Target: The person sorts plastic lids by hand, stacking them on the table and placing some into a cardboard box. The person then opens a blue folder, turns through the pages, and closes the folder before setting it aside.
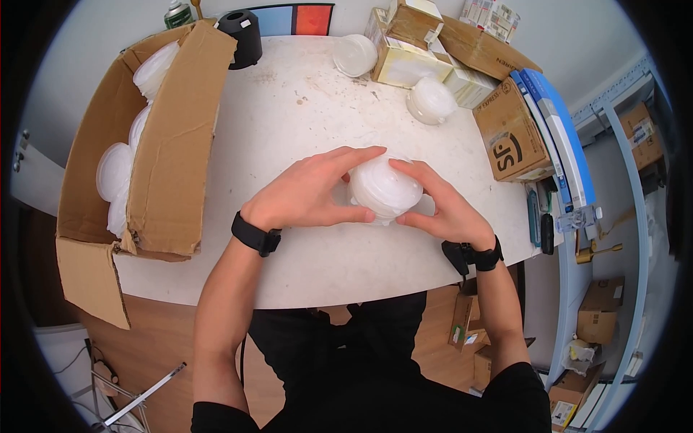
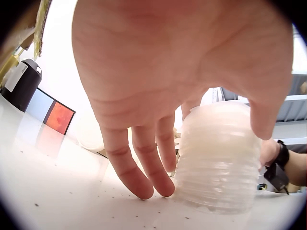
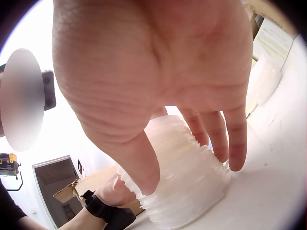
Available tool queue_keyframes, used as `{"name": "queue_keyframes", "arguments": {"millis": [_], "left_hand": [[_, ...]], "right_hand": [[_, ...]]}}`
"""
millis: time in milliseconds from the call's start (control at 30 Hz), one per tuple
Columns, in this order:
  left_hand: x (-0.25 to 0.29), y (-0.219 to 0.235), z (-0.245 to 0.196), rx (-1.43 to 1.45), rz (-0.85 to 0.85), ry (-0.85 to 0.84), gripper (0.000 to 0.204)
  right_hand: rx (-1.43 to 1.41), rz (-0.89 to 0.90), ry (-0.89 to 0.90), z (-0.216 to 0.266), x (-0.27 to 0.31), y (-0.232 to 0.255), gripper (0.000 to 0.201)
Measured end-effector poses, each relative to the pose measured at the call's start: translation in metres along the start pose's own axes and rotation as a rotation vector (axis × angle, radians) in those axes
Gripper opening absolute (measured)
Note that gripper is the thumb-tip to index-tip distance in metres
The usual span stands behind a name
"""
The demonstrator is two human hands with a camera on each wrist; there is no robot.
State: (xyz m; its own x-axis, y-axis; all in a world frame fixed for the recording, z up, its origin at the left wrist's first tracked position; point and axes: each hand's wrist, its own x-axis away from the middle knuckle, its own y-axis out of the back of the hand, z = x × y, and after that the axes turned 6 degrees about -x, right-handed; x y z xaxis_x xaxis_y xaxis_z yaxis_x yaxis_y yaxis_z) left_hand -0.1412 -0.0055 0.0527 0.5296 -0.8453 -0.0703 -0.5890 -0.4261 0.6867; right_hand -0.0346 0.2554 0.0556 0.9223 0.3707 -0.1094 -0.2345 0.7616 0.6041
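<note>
A stack of round, translucent white plastic lids (image 1: 386,186) stands on the white table between both hands. My left hand (image 1: 310,189) grips it from the left, thumb on the near side and index finger reaching round the far side. From the right, my right hand (image 1: 453,209) holds the same stack between thumb and fingers. The left wrist view shows the many ridged edges of the stack (image 2: 218,163), with the other left fingers spread down beside it near the tabletop. Small tabs jut from the stack (image 3: 187,177) in the right wrist view, where the right thumb lies against its side.
An open cardboard box (image 1: 177,144) with several similar plastic pieces stands at the left. Two more round plastic stacks, one whitish (image 1: 354,55) and one nearer (image 1: 431,101), sit toward the back. Cartons (image 1: 411,61), a brown box (image 1: 511,130) and blue folders (image 1: 556,137) line the right side.
</note>
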Motion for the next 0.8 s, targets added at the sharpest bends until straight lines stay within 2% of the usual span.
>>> {"name": "queue_keyframes", "arguments": {"millis": [100,167,233,333,800], "left_hand": [[0.0,0.0,-0.001,0.047,0.002,-0.015,0.098],[-0.003,-0.006,0.006,-0.053,-0.119,-0.164,0.098],[-0.003,-0.007,0.006,-0.047,-0.115,-0.153,0.098],[-0.003,-0.006,0.005,-0.043,-0.108,-0.144,0.098],[-0.002,-0.005,0.003,-0.091,-0.076,-0.178,0.095]], "right_hand": [[-0.083,-0.016,-0.041,-0.002,0.003,-0.001,0.086],[-0.127,-0.029,-0.085,-0.001,0.004,-0.001,0.086],[-0.229,-0.023,-0.188,0.005,0.003,-0.001,0.089],[-0.19,-0.048,-0.103,0.002,0.005,-0.003,0.087],[-0.198,-0.017,-0.144,0.0,0.009,-0.001,0.088]]}}
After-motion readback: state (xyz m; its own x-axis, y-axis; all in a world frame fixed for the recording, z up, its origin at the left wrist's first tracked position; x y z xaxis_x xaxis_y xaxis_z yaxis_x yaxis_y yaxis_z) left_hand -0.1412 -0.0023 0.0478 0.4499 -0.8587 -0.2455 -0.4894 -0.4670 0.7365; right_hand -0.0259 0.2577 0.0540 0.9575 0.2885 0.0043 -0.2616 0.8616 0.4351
